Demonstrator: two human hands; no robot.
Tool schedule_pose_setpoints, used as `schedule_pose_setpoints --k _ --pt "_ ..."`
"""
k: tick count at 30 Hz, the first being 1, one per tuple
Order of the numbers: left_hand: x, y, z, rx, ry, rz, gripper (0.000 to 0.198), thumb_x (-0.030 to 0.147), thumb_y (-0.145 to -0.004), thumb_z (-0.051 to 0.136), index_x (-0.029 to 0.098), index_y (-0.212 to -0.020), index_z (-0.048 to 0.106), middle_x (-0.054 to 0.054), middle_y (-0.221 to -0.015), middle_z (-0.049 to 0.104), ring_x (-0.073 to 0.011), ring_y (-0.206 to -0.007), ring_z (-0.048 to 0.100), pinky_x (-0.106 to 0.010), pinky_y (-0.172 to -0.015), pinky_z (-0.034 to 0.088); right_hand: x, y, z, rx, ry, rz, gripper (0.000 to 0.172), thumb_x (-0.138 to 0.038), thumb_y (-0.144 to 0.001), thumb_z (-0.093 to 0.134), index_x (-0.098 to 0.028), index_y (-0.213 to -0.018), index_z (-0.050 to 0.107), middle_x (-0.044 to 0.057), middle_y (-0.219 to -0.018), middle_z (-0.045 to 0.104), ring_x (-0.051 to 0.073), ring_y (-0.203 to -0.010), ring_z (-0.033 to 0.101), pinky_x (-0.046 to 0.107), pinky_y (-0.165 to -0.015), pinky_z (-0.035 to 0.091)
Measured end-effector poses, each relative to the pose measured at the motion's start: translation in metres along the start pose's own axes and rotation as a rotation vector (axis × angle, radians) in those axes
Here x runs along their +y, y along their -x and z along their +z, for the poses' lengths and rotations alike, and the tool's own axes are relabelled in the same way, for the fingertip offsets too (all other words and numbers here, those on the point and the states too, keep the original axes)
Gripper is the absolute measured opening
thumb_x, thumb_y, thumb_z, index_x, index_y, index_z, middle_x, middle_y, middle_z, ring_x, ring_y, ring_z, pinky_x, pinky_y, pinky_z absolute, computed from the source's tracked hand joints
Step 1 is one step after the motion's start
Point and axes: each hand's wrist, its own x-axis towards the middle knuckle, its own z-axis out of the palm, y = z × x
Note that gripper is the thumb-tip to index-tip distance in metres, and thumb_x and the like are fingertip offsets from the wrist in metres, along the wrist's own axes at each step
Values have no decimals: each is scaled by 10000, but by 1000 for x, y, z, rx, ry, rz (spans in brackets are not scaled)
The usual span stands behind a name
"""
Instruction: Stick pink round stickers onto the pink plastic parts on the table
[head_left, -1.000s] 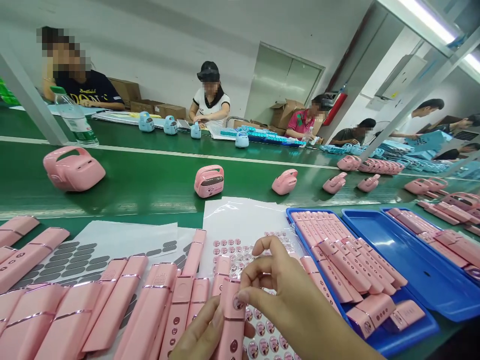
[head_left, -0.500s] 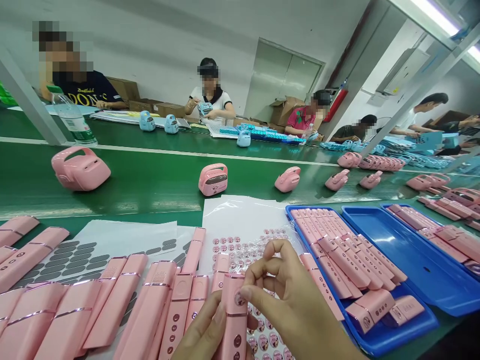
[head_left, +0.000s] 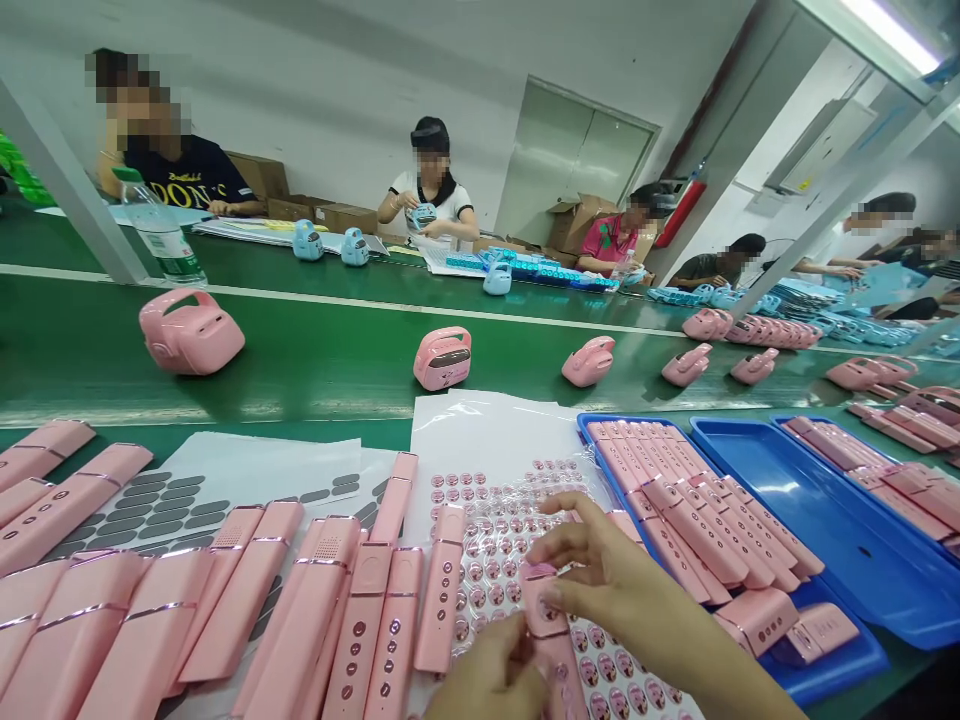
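Down at half past five, the left hand point(head_left: 491, 675) curls against a pink device point(head_left: 564, 668), its grip too hidden to tell; the right hand point(head_left: 600, 572) pinches the device's top, thumb at its round badge point(head_left: 547, 607). Sticker sheet point(head_left: 495, 470) beneath, blue tray point(head_left: 870, 668) at four, co-worker point(head_left: 448, 205) at twelve!

Pink cases point(head_left: 300, 620) crowd my left, and a loaded blue tray point(head_left: 855, 668) obstructs my right. Beyond the sticker sheet point(head_left: 491, 545), I could pass between two handled pink devices point(head_left: 442, 362).
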Motion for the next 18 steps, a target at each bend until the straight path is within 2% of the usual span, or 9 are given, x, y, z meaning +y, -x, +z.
schedule_pose_setpoints --k 1,2,4,6,8,10,12,15,18 --pt "1 -3 1 -9 -219 71 428 186 -756 526 95 -1173 562 -157 -1032 611 -259 -928 585 -418 -860 464 6 -1 -5 25 51 11 472 -105 -715 565 -262 -1107 353 9 -903 590 170 -819 581 309 -709 470" --pt "3 -5 1 29 -457 152 466 108 -728 522 96 -1194 548 -158 -1068 594 -257 -954 571 -406 -865 464 12 -3 -10 53 129 20 454 -99 -726 548 -259 -1106 358 13 -900 593 174 -809 584 321 -714 469" --pt "8 -6 -5 251 -917 286 509 3 -716 505 118 -1210 548 -157 -1161 566 -285 -1052 518 -419 -899 439 18 -8 -13 133 363 2 401 -91 -745 524 -247 -1092 396 45 -947 596 204 -858 582 361 -746 457" --pt "13 -5 -16 521 -1277 309 505 -10 -743 507 156 -1218 552 -155 -1236 540 -336 -1115 467 -470 -896 423 17 -20 -10 211 597 -82 351 -75 -761 508 -224 -1072 444 84 -1017 582 234 -931 564 389 -783 436" --pt "16 -3 -26 640 -1464 241 514 33 -747 555 171 -1241 530 -158 -1154 594 -343 -1029 516 -468 -812 453 10 -39 -3 249 716 -184 334 -57 -789 473 -214 -1084 463 93 -1055 572 222 -948 555 366 -799 428" --pt "16 -3 -32 631 -1539 193 519 77 -741 583 177 -1246 522 -132 -983 652 -320 -910 558 -441 -731 467 0 -64 6 236 725 -234 367 -46 -816 440 -216 -1141 441 76 -1028 593 192 -906 569 318 -768 438" --pt "11 -4 -36 602 -1581 198 515 53 -750 531 168 -1252 515 -106 -878 660 -304 -852 567 -433 -714 465 -6 -90 14 215 729 -240 419 -39 -808 475 -199 -1192 418 69 -975 620 190 -880 582 298 -732 447" --pt "-4 -6 -43 518 -1552 246 560 3 -756 421 125 -1302 448 -114 -897 660 -291 -830 578 -450 -735 475 -4 -120 21 214 747 -218 368 -131 -829 550 -153 -1183 452 61 -933 625 195 -825 601 333 -715 473" --pt "-17 -5 -54 382 -1352 312 565 41 -786 349 72 -1351 354 -142 -990 649 -274 -859 593 -449 -760 499 5 -131 23 227 745 -212 309 -259 -878 535 -156 -1164 484 43 -960 607 173 -773 607 367 -710 497"
